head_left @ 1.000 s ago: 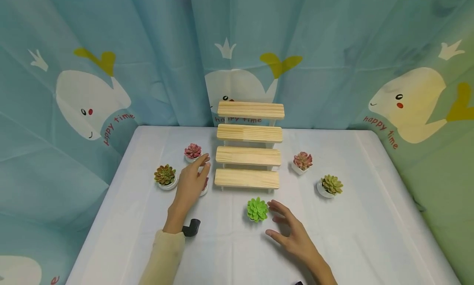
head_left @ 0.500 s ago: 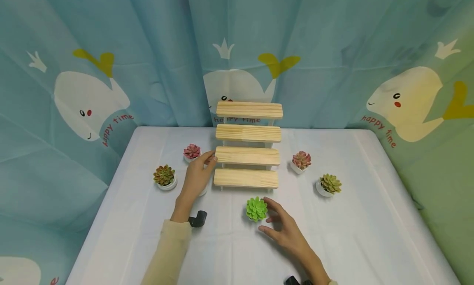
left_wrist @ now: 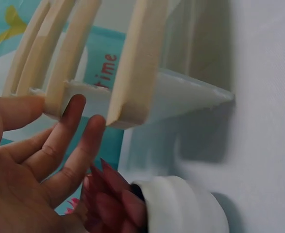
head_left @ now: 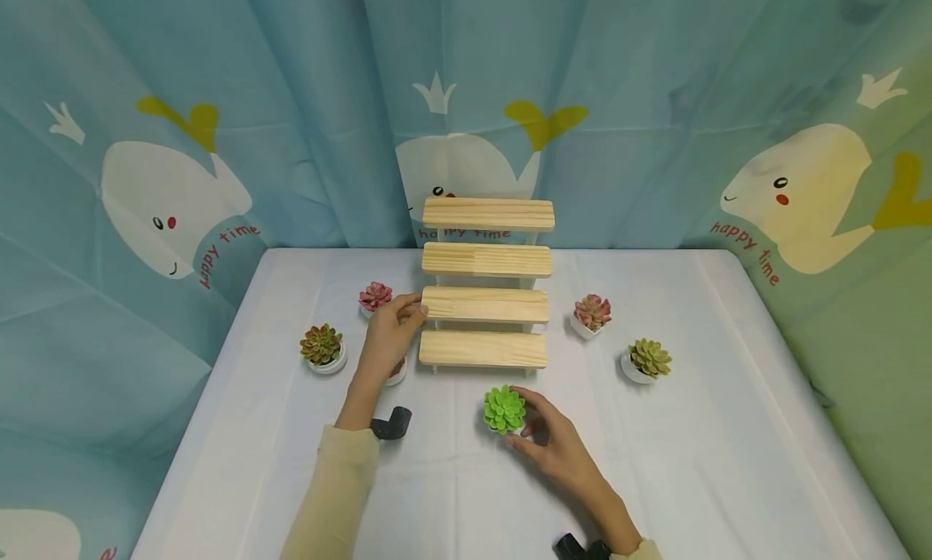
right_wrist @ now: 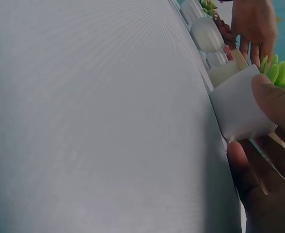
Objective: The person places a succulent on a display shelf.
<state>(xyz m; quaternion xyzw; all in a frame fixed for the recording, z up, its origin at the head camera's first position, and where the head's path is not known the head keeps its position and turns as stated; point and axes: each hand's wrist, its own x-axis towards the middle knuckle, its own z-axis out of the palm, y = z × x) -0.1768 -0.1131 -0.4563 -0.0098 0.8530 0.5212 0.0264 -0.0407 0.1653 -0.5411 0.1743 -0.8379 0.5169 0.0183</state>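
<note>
A four-tier wooden shelf stand with pale planks and clear supports stands at the back middle of the table. My left hand pinches the left end of its second-lowest plank between thumb and fingertips. Under that hand a dark red succulent in a white pot is partly hidden. In front of the stand, my right hand holds a bright green succulent by its white pot, thumb on one side and fingers on the other. The pot appears to be on or just above the table.
Left of the stand are a pink succulent and a brown-green succulent in white pots. To its right stand a pinkish succulent and a yellow-green succulent. A blue whale-print curtain hangs behind the white-covered table.
My left hand has moved right and up from above the dark red succulent to the stand's plank end. My right hand has moved left and closed around the green succulent's pot.
</note>
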